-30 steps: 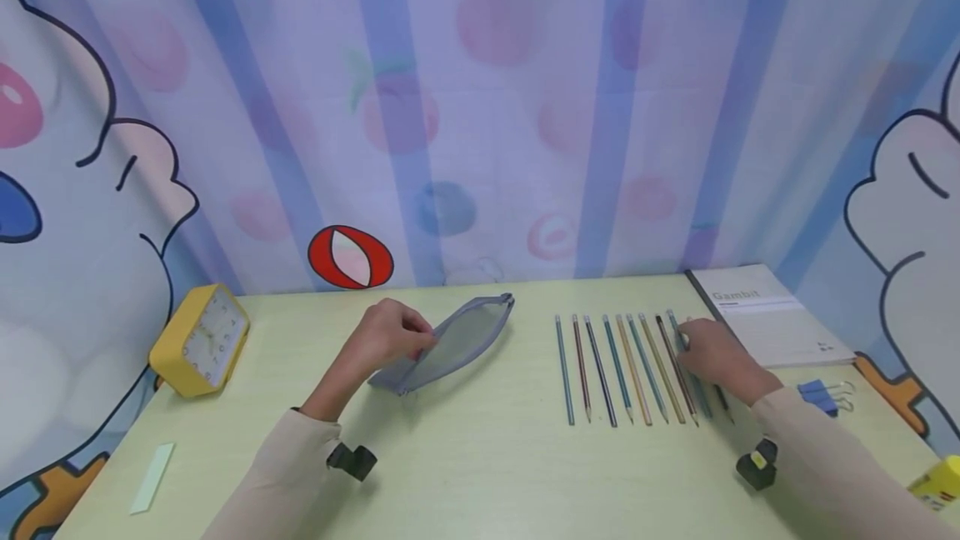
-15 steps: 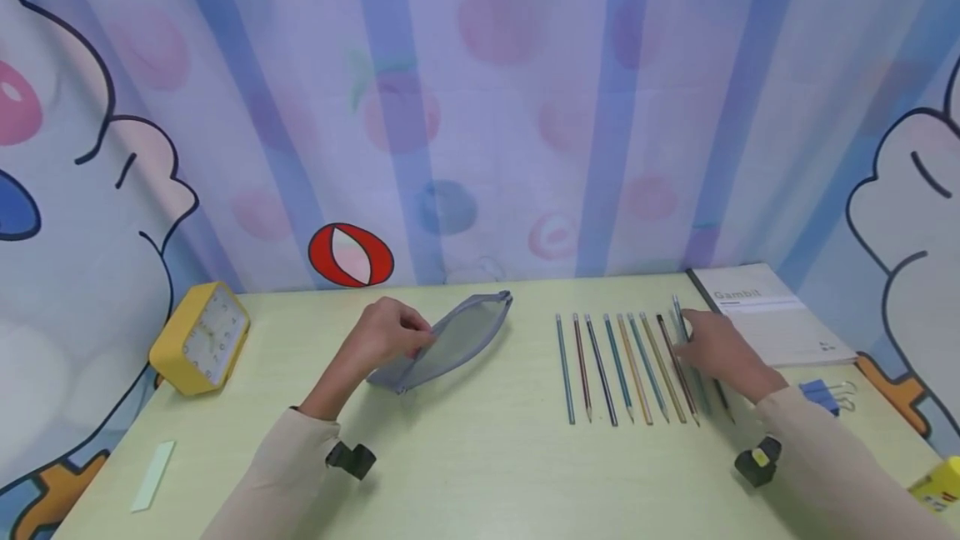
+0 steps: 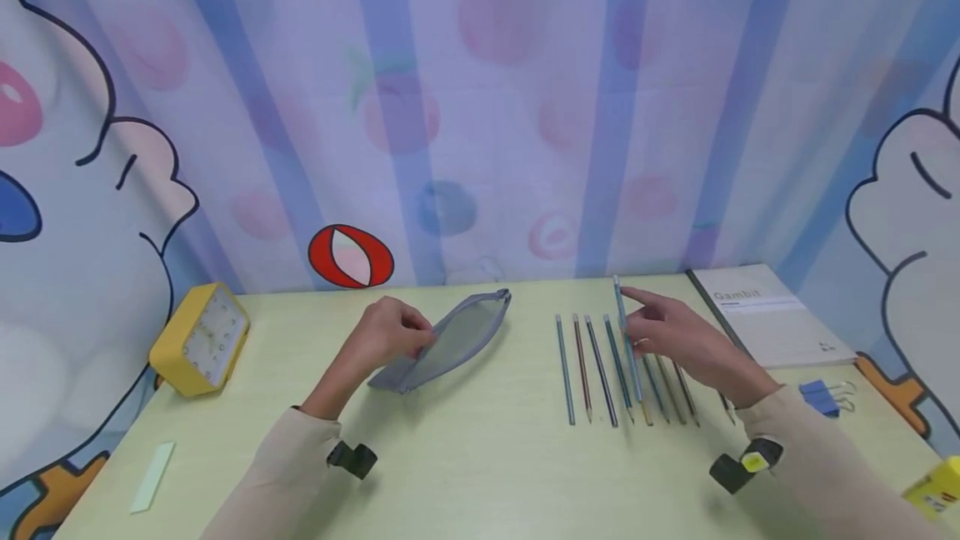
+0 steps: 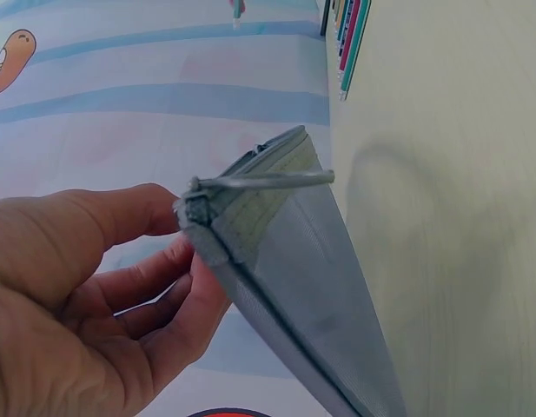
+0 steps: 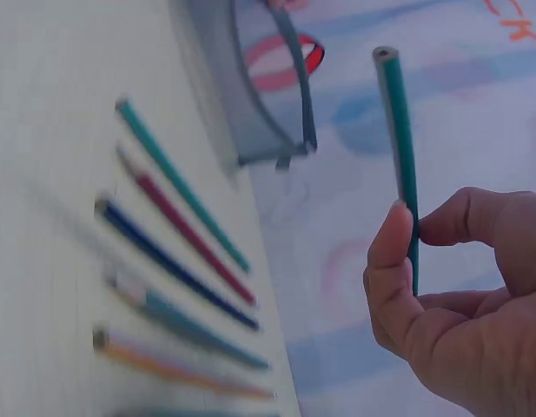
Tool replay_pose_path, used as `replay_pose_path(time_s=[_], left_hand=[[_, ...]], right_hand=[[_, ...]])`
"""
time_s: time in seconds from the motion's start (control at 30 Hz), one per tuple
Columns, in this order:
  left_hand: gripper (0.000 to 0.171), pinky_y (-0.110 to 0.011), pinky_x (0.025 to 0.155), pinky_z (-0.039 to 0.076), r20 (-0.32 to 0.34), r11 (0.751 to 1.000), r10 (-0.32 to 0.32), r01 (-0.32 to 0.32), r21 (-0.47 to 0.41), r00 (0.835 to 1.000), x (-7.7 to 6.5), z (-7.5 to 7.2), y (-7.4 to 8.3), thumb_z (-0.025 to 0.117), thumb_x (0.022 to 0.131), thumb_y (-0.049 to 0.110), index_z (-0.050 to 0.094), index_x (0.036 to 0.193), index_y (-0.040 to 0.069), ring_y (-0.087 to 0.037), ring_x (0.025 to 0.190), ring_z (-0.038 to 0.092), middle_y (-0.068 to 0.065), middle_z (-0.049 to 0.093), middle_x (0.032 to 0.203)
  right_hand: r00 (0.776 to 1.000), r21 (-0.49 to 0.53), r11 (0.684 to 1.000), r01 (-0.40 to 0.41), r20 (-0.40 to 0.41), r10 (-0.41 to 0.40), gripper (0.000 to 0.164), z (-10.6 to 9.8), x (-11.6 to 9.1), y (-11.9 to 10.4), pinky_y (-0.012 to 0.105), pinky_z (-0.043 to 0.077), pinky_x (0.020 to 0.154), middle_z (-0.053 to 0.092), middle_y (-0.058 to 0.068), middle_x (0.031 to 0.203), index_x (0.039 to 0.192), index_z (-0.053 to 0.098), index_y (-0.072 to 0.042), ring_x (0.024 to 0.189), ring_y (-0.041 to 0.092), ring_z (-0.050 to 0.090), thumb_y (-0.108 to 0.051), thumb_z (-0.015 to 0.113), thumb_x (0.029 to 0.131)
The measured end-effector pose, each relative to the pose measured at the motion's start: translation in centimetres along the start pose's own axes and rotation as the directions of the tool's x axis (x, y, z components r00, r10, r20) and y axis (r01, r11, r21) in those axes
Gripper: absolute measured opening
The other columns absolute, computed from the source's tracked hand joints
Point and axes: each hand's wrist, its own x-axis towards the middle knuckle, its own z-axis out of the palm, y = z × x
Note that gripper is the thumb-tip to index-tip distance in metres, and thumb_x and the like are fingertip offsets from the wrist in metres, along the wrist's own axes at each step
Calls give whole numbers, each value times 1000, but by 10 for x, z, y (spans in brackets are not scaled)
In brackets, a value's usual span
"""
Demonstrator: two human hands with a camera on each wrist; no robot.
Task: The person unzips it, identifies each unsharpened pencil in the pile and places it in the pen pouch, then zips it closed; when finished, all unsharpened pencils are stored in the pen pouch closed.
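Note:
My left hand [image 3: 390,330] pinches the edge of a grey zippered pencil pouch [image 3: 463,344], whose mouth gapes toward the right. In the left wrist view, thumb and fingers hold the pouch [image 4: 311,269] close to its zip corner, where a thin grey pull sticks out. Between thumb and fingers, my right hand [image 3: 682,336] holds a teal pencil [image 3: 619,300] lifted over the row. The right wrist view shows this pencil [image 5: 400,122] with a flat, unsharpened end pointing away from the hand. Several pencils [image 3: 565,373] lie side by side beneath; the hand covers part of them.
A yellow alarm clock [image 3: 201,342] stands at the left, with a pale green strip [image 3: 153,477] before it. On the right lie a notebook [image 3: 772,323], a blue binder clip [image 3: 819,398] and a yellow object [image 3: 936,490] at the frame edge. A printed curtain [image 3: 495,148] hangs behind the table.
My right hand has picked up the teal pencil from the right part of the row and carried it left over the other pencils. The left hand and pouch have hardly moved.

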Motion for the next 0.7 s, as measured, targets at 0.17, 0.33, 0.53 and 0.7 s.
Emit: replay_pose_path(time_s=[0.17, 0.33, 0.53, 0.7], left_hand=[[10, -33, 75, 58, 3, 1000, -9, 9, -11, 1000, 0, 1, 0, 73, 89, 16, 80, 92, 10, -18, 71, 70, -5, 75, 93], [10, -31, 73, 56, 4, 1000, 12, -12, -3, 1000, 1, 2, -1, 73, 89, 18, 80, 91, 10, -17, 69, 70, -4, 75, 89], [10, -29, 70, 53, 3, 999, 36, -36, 20, 999, 4, 7, -1, 73, 89, 17, 79, 88, 10, -13, 66, 67, -2, 74, 82], [10, -27, 68, 51, -1, 998, 57, -57, 23, 998, 7, 12, 3, 73, 88, 17, 79, 86, 10, -12, 65, 66, -1, 74, 79]], right_hand=[[994, 150, 989, -19, 111, 3, 74, 22, 5, -17, 33, 53, 91, 51, 3, 99, 162, 15, -10, 96, 18, 57, -19, 56, 101], [982, 242, 968, -61, 186, 16, 72, 48, 17, -28, 33, 52, 93, 51, 2, 103, 162, 18, -10, 96, 16, 57, -16, 56, 101], [969, 304, 948, -96, 245, 19, 72, 88, 41, -33, 31, 54, 87, 51, 0, 86, 161, 18, -7, 87, 14, 58, -8, 54, 99], [958, 321, 939, -127, 286, 32, 71, 112, 63, -37, 30, 54, 85, 55, 2, 83, 160, 20, -5, 81, 13, 61, -5, 52, 97]])
